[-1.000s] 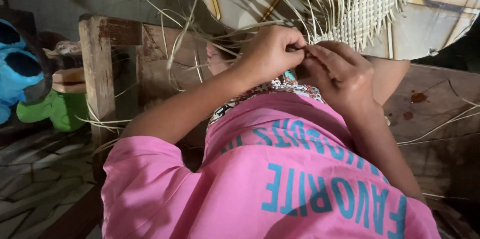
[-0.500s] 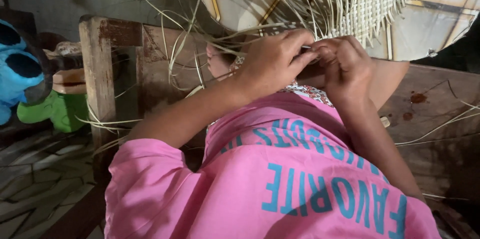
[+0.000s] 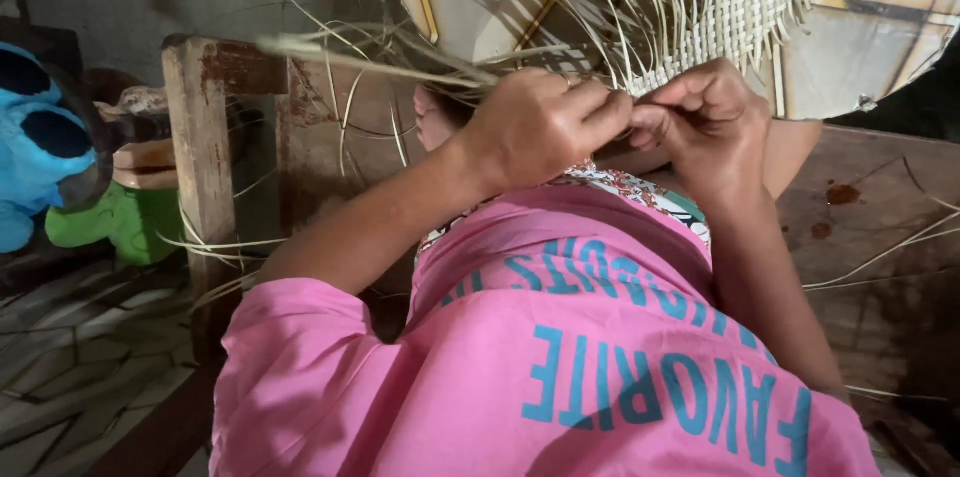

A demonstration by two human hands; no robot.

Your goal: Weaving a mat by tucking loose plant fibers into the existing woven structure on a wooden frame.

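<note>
Straw mat, pale and half woven, sits at the top of the head view, its checkered edge hanging right above both hands with loose strands fanning out to the left of it and upward. Left hand is curled into a tight fist just under the mat's fringe, fingers folded in and pinching strands that run off to its left; exactly how many it grips I cannot tell. Right hand is pressed knuckle to knuckle against it, just below the woven edge, fingertips closed narrowly on a strand at the mat's border. Under the mat, both forearms rise out of a pink shirt with teal lettering, which fills the bottom of the view. Behind the mat stands a round pale board with a dark band across it. Left of the mat, a worn wooden post stands upright, with a few stray strands draped around its lower part. Further left of the mat, past the post, a blue soft toy and a green object sit near each other. Below and to the right of the mat, a wooden plank shows dark stains, with thin loose strands lying across it.
</note>
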